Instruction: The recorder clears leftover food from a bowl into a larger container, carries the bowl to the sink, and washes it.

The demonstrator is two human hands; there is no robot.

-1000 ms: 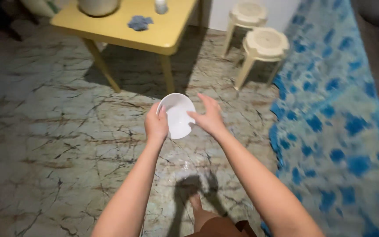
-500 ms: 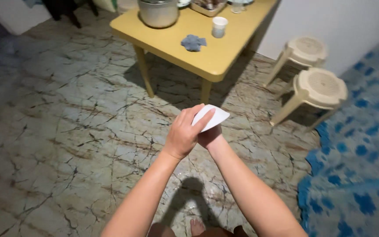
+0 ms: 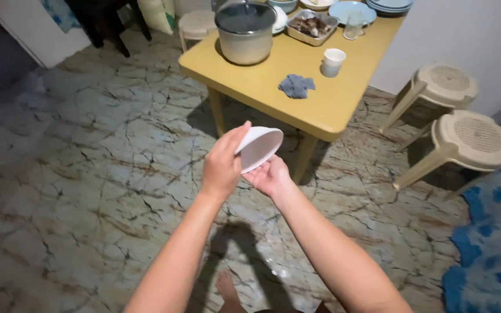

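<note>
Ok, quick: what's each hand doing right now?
Left hand: closed on the rim of the white bowl.
Right hand: open, palm up, cupping the bowl from below.

Dim indoor light, soft shadows, slight blur.

- White bowl (image 3: 259, 148), smooth and matt, looks like plastic; held in the bare left hand (image 3: 222, 165) and right hand (image 3: 269, 177).
- Yellow table (image 3: 297, 75) behind the bowl: smooth top with a dull sheen.
- On the table: blue-grey cloth (image 3: 296, 86), soft and crumpled; pot (image 3: 245, 33) of shiny metal.
- Right of the table: beige moulded plastic stools (image 3: 471, 139).
- Floor (image 3: 88, 174): glossy, veined marble look.
</note>
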